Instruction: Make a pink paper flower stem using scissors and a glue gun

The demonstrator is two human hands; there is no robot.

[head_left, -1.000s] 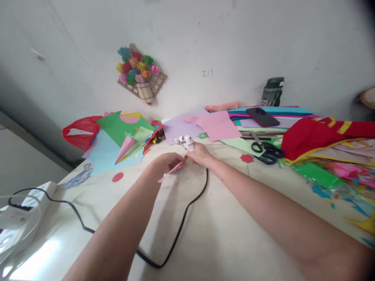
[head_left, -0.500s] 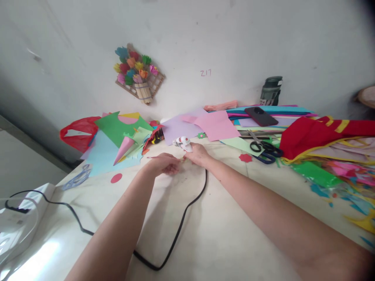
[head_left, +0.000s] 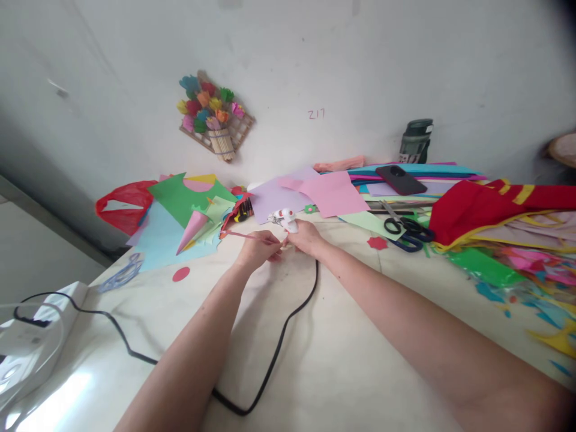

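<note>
A white glue gun (head_left: pixel 286 218) with red dots is in my right hand (head_left: pixel 306 238), whose fingers are wrapped round its handle. A black cord runs from beneath that hand across the table. My left hand (head_left: pixel 261 249) is closed on a thin pink stick (head_left: pixel 242 234), which points to the left. The fingertips of both hands are close together under the glue gun; whether they touch is too small to tell. Just beyond my right hand lies a small green flower (head_left: pixel 310 209) with a pink centre.
A pink paper cone (head_left: pixel 193 230) and coloured sheets lie at the back left, a red circle (head_left: pixel 180 274) nearer. Scissors (head_left: pixel 404 226), a red scalloped shape (head_left: pixel 377 243) and a phone (head_left: pixel 400 179) are at the right. A power strip (head_left: pixel 58 324) sits at the left edge.
My left hand has moved slightly right and up, closer to my right hand, and the pink stick shows more clearly. My right hand with the glue gun has barely moved.
</note>
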